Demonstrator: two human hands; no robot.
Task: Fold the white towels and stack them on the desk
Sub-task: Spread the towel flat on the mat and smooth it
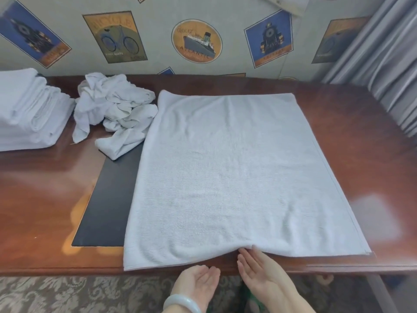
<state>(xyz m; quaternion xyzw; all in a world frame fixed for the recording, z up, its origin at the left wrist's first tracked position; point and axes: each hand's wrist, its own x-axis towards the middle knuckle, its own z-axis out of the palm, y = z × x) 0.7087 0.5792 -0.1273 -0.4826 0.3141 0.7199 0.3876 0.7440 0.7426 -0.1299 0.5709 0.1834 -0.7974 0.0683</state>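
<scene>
**Hands at the near hem of the spread towel**

Both my hands lie loose and palm-up at the near edge of the spread towel (225,172), close together but not touching, gripping nothing. My right hand (259,269) has straight fingers whose tips reach the middle of the hem, where the cloth lifts in a small pucker. I cannot tell whether they slip under it or only touch it. My left hand (198,281) sits just short of the hem, fingers gently cupped, with a pale smooth bangle (181,302) on the wrist.

The towel lies flat: a big white terry rectangle with a nubby pile, soft ripples running in from its far edge, and a narrow stitched border down its right side. It rests on the desk (45,199), a glossy reddish-brown wooden top that shows to the towel's left, right and far side.

A matte black rectangular inlay (106,199) pokes out from under the towel's left edge. At the towel's far-left corner, touching it, sits a crumpled heap of white towels (112,109), twisted and limp. Farther left stands a stack of folded white towels (27,109), its rounded folds facing the spread towel.

Behind the towel's far edge rises wallpaper (196,41) printed with poster motifs. Off the far-right corner hang grey pleated curtains (388,64). Below the near hem, patterned carpet (79,294) shows.
</scene>
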